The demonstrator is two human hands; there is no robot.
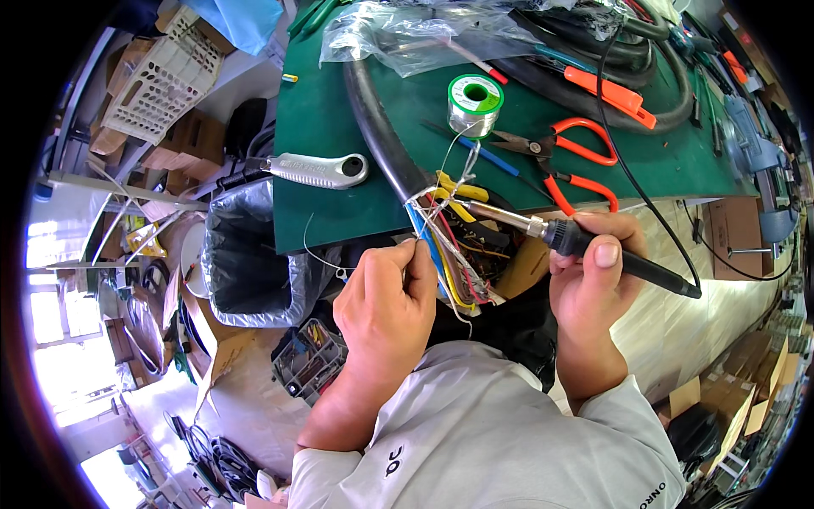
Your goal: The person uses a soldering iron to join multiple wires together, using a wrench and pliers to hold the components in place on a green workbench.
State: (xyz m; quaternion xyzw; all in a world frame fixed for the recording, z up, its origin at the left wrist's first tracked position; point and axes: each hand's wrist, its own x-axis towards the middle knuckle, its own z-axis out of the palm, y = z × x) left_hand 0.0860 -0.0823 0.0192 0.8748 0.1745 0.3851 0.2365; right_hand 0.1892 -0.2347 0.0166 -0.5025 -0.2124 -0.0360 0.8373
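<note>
My right hand (600, 259) grips a soldering iron (568, 237) by its black handle. The iron's metal tip points left and meets, or nearly meets, the bare silvery wire strands (459, 180) at the cable's stripped end. Just left of it, my left hand (390, 293) is closed in a pinch on a thin wire by the blue wires (434, 254); the exact grip is partly hidden. A thick black cable (373, 119) comes down over the table edge, its coloured inner wires fanned out. Behind the strands stands a solder spool (475, 103) with green rims.
On the green table (326, 212) lie a grey utility knife (320, 170), orange-handled scissors (585, 142), yellow-handled pliers (462, 188), a blue thin tool (498, 159) and an orange-handled cutter (610, 95). The iron's black cord (632, 174) loops at right. A lined bin (222, 293) stands left.
</note>
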